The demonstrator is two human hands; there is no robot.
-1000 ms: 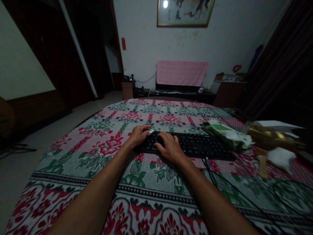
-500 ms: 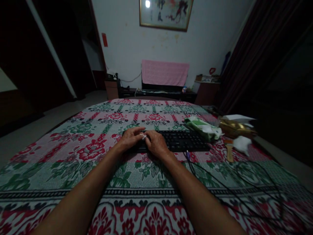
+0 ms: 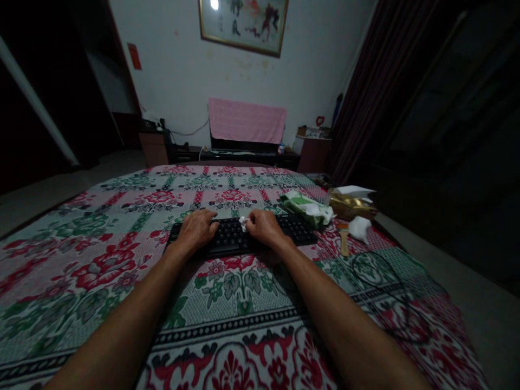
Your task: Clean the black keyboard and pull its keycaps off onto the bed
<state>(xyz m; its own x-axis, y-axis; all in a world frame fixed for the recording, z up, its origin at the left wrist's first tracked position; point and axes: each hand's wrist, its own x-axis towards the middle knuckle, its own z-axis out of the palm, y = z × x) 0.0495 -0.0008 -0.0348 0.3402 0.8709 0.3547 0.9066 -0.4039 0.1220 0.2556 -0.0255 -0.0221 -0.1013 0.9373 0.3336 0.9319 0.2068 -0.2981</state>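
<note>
A black keyboard (image 3: pixel 229 238) lies crosswise on the patterned cloth. My left hand (image 3: pixel 197 227) rests over its left part, thumb and index finger apart, the other fingertips hidden from view. Above the keys right of the middle is my right hand (image 3: pixel 264 226), its fingers pinched around a small crumpled white tissue (image 3: pixel 244 222). A gap showing bare keys separates the two hands. Whether the tissue touches the keys, I cannot tell.
Right of the keyboard lie a green-and-white tissue pack (image 3: pixel 306 208), a brush with a wooden handle (image 3: pixel 344 244), a white wad (image 3: pixel 359 229) and a gold tissue box (image 3: pixel 351 205). A black cable (image 3: pixel 400 287) loops over the cloth at right.
My hands have parted: the left now sits toward the keyboard's left end, while the right holds the white tissue alone. The view has turned right, shifting the scene left.
</note>
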